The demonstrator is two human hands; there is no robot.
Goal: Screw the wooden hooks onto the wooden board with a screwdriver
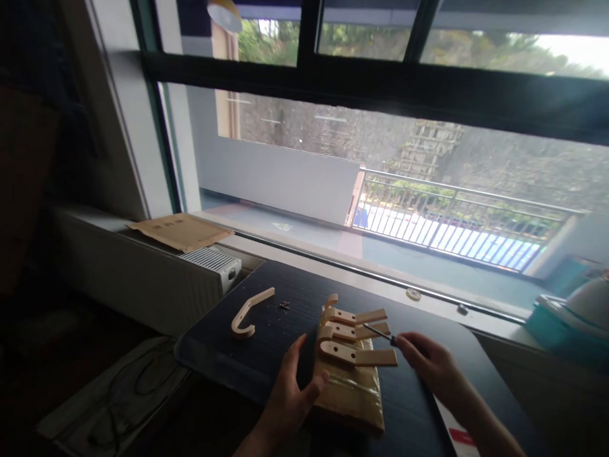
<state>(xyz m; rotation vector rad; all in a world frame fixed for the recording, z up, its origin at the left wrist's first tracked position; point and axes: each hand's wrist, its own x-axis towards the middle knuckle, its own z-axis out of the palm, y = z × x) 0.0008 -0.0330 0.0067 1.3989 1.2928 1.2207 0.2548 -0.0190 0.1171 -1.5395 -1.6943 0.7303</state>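
My right hand is closed around a screwdriver. Its thin shaft points left, with the tip at the middle hooks on the board. Several pale wooden hooks with dark holes lie side by side on a board wrapped in shiny brown film or tape. At the board's left edge, my left hand has its fingers apart, and the thumb appears to touch the board. Left of this hand, a loose wooden hook lies on the dark table. A few small screws are beside it.
A tape roll and a small dark object sit on the window sill. A brown envelope rests over a white radiator at left. Small crumbs dot the table. A teal container stands at right.
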